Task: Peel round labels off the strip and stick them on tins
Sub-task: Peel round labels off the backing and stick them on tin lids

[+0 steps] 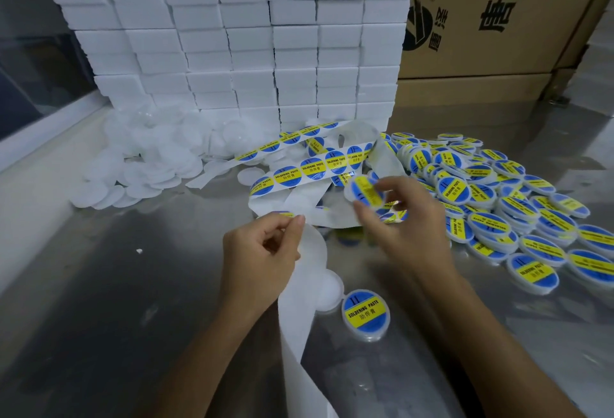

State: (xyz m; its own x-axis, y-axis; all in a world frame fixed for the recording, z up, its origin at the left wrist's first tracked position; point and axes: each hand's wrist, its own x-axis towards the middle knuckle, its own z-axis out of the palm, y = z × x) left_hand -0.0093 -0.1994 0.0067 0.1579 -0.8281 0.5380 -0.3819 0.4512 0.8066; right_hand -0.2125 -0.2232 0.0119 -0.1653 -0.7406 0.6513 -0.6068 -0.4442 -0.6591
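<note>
Two bare hands are seen from above over a shiny grey metal table. The left hand is closed in a pinch on the white backing-paper strip, which trails down toward the viewer with its labels already gone. The right hand is curled around a small round white tin, fingers pinched at its edge, with a round blue-and-yellow label lying on its top; motion blur hides whether the label is fully pressed down.

Further back, the unpeeled part of the strip is looped across the table, carrying a row of round blue labels with a yellow band reading "SOLDERING PASTE". A heap of already labelled tins is spread to the right, and one labelled tin sits alone near the viewer, just beside a plain white one. A pile of plain white round tins lies to the left. Stacked white boxes and brown cardboard cartons stand behind.

Judged from here, the label could be set off-centre or creased if it is pressed while the tin is tilted. The loose, looping strip could also be folded onto itself, so that exposed labels stick together.
</note>
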